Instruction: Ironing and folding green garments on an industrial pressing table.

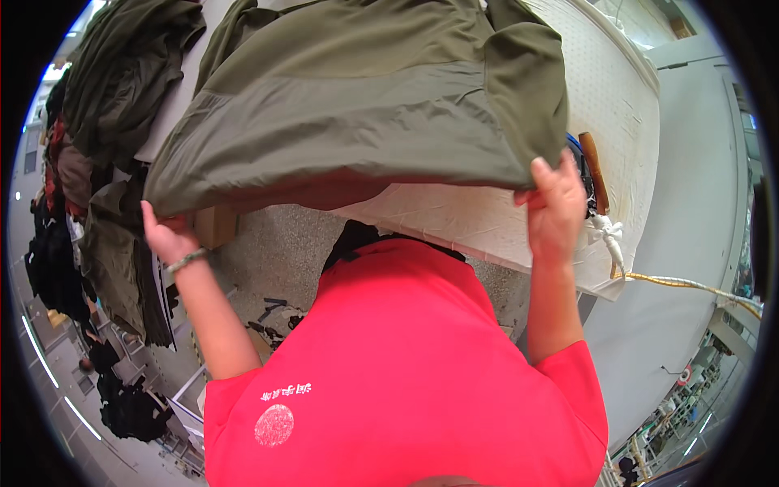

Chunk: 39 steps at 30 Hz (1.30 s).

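An olive-green garment is spread wide between my hands, its smooth lower band hanging toward me over the table's near edge. My left hand, with a bracelet at the wrist, grips the garment's lower left corner. The thumb shows, while the other fingers are partly hidden by the cloth. At the lower right corner, my right hand pinches the edge of the same garment, some of its fingers bent and raised. Just right of that hand lies an iron with a brown wooden handle, its body partly hidden.
The garment lies partly over a table with a pale padded cover. A white cloth knot and a yellowish hose are at its right corner. More olive garments hang in a pile at left. A cardboard box stands below.
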Each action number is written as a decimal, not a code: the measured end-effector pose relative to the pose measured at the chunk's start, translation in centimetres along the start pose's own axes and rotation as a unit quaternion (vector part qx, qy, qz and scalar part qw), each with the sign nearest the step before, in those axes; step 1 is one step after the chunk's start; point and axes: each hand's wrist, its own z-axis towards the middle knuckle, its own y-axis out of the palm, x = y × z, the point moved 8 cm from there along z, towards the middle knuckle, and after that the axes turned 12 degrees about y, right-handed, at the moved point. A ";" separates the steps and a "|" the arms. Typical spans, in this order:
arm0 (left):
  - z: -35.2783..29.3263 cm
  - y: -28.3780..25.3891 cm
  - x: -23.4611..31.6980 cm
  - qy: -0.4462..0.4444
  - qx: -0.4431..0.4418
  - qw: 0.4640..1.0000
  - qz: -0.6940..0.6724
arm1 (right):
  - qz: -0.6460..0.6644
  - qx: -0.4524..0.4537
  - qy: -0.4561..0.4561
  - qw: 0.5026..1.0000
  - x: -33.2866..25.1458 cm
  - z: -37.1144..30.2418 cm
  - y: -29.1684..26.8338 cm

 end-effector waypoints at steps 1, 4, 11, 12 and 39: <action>-2.1 -0.6 -2.7 -0.050 0.039 0.997 -0.035 | 0.041 -0.007 0.081 0.996 2.8 -0.6 -0.1; -12.0 -5.0 -14.8 -0.288 0.060 0.954 -0.064 | 0.056 0.002 0.184 0.981 9.4 -1.2 -1.0; -32.5 11.5 -18.7 -0.485 -0.550 0.679 -0.026 | 0.031 -0.028 0.283 0.958 14.0 -1.4 -0.6; -33.3 13.2 -19.0 -0.485 -0.550 0.680 -0.032 | 0.025 -0.027 0.281 0.959 13.6 -1.5 -0.3; -39.9 16.1 -17.3 -0.322 -0.019 0.918 -0.232 | -0.750 -0.003 0.028 0.661 -1.6 13.1 -9.4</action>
